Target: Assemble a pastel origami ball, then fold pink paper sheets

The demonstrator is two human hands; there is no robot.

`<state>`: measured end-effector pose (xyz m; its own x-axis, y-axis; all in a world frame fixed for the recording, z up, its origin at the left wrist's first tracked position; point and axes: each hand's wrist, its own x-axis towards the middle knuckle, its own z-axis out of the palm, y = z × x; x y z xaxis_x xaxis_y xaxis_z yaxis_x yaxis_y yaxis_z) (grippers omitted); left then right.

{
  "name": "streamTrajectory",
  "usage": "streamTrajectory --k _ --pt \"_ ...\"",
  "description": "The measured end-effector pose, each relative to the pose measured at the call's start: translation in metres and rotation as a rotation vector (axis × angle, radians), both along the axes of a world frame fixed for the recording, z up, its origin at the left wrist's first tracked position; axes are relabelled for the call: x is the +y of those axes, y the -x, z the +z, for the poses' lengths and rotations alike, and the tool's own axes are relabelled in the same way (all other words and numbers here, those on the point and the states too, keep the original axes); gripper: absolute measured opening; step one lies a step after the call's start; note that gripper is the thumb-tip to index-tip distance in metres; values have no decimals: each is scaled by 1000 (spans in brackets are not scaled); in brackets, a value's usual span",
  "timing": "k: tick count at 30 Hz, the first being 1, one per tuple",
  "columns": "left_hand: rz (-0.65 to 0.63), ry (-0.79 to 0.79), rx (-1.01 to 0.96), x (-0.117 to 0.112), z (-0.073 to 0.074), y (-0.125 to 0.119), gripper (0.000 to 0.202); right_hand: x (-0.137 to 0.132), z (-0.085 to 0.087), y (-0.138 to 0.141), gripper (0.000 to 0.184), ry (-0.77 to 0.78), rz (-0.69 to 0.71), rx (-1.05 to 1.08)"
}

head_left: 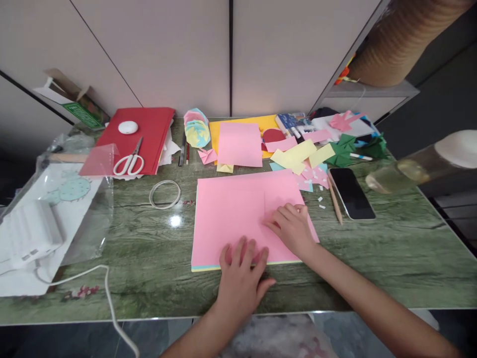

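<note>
A stack of coloured paper with a pink top sheet (231, 209) lies on the green table (149, 248) in front of me. My left hand (242, 278) rests flat on the stack's near edge, fingers spread. My right hand (292, 226) lies on the right part of the pink sheet, fingers bent and pressing down beside a faint vertical crease in the sheet. Neither hand lifts anything.
Behind the stack lie a smaller pink sheet (240, 144) on yellow paper, folded paper pieces (298, 156) and green scraps (345, 151). A phone (352, 193) and pencil (334, 201) sit right; scissors (129, 161) on a red folder (143, 136), a tape ring (165, 194), a white device (28, 231) left.
</note>
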<state>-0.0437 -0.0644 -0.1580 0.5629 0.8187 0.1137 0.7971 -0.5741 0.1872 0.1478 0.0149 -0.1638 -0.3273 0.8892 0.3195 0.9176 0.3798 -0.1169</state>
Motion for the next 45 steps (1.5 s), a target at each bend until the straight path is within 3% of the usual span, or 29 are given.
streamTrajectory --k 10,15,22,29,35,39,42,45 --pt "-1 -53 -8 0 5 1 49 63 -6 -9 25 -51 -153 5" --pt "-3 -93 -10 -3 8 1 50 79 -7 -10 24 -48 -197 48" --pt "-7 -235 29 -7 9 18 54 75 1 -4 27 -38 -189 127" --pt "-17 -306 41 -8 -2 31 56 45 7 14 27 46 18 141" --pt "53 -274 -49 -13 -22 26 58 66 2 16 26 38 -77 150" --pt "73 -254 -91 -14 -29 25 59 83 2 19 25 45 -132 164" --pt "89 -250 -165 -10 -30 28 61 81 7 24 26 51 -170 184" --pt "22 -279 -189 -2 -31 35 64 69 12 30 30 79 -152 208"
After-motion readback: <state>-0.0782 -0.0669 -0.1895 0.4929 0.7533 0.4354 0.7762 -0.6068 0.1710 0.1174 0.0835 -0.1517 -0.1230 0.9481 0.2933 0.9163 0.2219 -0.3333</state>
